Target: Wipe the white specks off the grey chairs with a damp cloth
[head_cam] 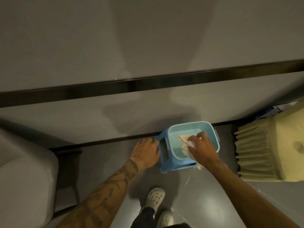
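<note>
Early stage, by my reading: cloth (185, 139) at the wetting step, no wiping begun. Right hand (203, 149) bunches the cloth in curled fingers over the pale basin (213, 129); part lies inside, and a tail hangs over the near rim. Basin holds only the cloth and, seemingly, shallow water. It sits on a blue stool (164, 165). Left hand (145, 152) flat, fingers straight, against the stool's side. Grey chair (24, 170) far left, untouched; specks not discernible.
</note>
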### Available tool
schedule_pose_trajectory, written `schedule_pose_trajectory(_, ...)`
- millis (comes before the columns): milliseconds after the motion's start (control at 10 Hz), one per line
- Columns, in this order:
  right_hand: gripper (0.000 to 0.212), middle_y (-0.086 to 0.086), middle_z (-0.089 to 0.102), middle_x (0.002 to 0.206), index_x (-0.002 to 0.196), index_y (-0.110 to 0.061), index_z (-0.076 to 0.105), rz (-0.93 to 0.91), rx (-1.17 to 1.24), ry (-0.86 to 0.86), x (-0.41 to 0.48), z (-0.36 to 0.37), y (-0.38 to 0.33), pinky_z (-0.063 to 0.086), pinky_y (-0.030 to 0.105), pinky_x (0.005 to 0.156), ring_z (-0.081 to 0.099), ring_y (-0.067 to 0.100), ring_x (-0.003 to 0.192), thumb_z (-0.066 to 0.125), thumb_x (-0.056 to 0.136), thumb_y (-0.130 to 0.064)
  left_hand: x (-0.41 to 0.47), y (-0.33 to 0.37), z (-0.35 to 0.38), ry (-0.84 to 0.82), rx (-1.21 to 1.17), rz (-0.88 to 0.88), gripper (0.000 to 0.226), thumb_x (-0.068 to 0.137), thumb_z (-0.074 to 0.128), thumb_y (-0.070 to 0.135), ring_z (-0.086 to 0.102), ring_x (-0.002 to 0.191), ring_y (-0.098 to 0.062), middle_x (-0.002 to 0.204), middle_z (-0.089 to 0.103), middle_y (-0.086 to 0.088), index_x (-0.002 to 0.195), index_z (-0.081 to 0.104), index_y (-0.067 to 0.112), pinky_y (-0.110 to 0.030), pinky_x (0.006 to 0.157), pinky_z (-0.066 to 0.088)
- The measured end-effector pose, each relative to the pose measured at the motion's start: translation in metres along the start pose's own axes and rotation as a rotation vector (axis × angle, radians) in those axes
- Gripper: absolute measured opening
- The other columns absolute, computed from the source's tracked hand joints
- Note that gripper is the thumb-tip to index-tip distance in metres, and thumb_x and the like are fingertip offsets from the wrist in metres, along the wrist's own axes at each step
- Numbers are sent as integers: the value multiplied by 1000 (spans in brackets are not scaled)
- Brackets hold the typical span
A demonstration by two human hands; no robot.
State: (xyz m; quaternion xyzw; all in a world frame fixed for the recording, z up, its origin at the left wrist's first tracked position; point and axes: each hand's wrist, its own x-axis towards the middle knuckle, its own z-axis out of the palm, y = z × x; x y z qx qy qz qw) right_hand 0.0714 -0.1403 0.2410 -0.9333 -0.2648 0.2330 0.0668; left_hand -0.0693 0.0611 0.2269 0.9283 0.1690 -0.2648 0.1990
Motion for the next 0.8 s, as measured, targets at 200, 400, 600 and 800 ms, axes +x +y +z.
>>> schedule_pose_trajectory(200, 34, 5, 40, 126, 127, -28, 63, -49, -75, -87, 104, 47, 58, 49, 43, 97, 54, 29, 109, 67, 93, -29, 97, 3, 44, -30, -66, -104, 56, 110, 42, 39, 35, 150, -32, 161, 40, -12, 162, 32, 21, -44, 122, 26)
schedule_pose_trajectory(400, 38, 6, 40, 127, 132, -28, 58, -203, -215, -172, 197, 130, 97, 49, 42, 93, 55, 29, 106, 62, 94, -24, 175, -1, 106, -53, -29, -192, 54, 108, 42, 38, 41, 142, -33, 155, 45, -10, 159, 35, 20, -43, 116, 32)
schedule_pose_trajectory(600, 48, 5, 39, 131, 131, -30, 48, -303, -293, -224, 248, 204, 118, 48, 39, 92, 53, 26, 108, 69, 89, -23, 219, -16, 151, -71, -7, -261, 52, 108, 41, 39, 43, 139, -31, 153, 45, -9, 157, 37, 20, -42, 114, 34)
schedule_pose_trajectory(800, 55, 3, 43, 136, 139, -27, 42, -318, -280, -229, 257, 231, 131, 45, 41, 95, 55, 28, 110, 64, 90, -16, 228, -14, 171, -52, -25, -268, 53, 109, 41, 38, 43, 140, -29, 154, 45, -8, 159, 35, 20, -43, 117, 36)
